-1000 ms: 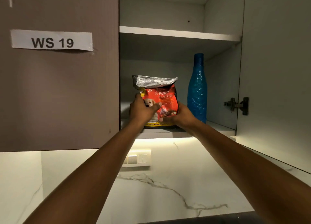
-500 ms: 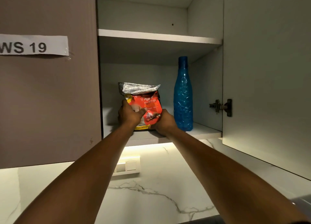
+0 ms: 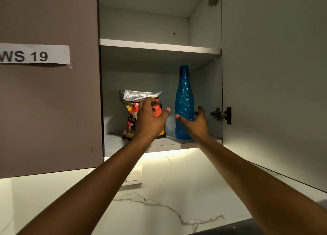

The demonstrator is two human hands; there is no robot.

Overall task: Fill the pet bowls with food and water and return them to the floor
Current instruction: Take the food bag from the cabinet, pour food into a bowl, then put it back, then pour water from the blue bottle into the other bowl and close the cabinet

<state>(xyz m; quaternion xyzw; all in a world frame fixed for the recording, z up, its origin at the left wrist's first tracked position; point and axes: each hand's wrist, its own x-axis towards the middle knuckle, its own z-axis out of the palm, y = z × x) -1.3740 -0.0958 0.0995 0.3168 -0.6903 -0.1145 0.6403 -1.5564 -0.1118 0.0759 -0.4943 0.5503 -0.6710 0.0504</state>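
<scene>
While both arms reach up into the open wall cabinet, the head view shows a red pet-food bag (image 3: 131, 118) with a folded silver top standing on the lower shelf (image 3: 113, 142). Just right of the bag stands an upright blue bottle (image 3: 184, 100), on the same shelf. The left hand (image 3: 150, 119) hovers in front of the bag, its fingers (image 3: 146, 102) spread and loosely curled, holding nothing; whether they touch the bag cannot be told. The right hand (image 3: 196, 123) is open beside the bottle's lower half, thumb toward it, gripping nothing. Left of the bag, the closed cabinet door (image 3: 49, 102) carries a paper label (image 3: 33, 55) reading "WS 19". Right of the bottle, the open door (image 3: 274, 75) hangs on its hinge (image 3: 222, 115).
</scene>
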